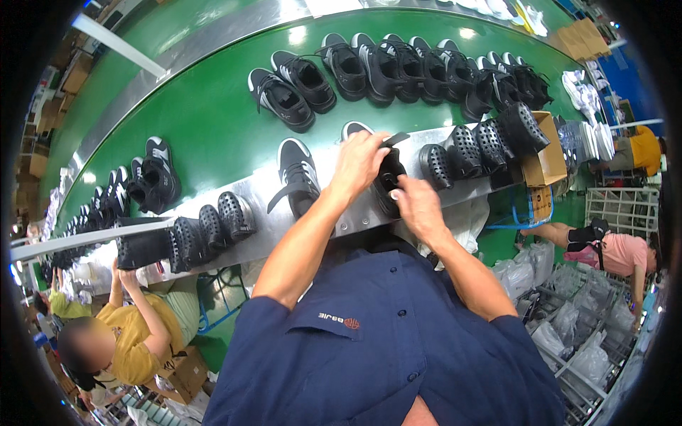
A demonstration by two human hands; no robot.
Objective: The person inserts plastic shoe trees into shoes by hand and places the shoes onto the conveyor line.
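Between my hands, a black sneaker with a pale toe rests on the metal ledge in front of me. My left hand is closed near the toe end, gripping a flat black strap that sticks out past its fingers. At the heel end, my right hand has its thumb and bent fingers closed on the shoe's edge. The fingers partly hide the shoe's opening. To the left stands another black-and-white sneaker, a similar strap lying across it.
Rows of black sneakers stand on the green conveyor belt. Black pieces full of round holes line the ledge on the left and right. An open cardboard box is at right. A person in yellow works at left.
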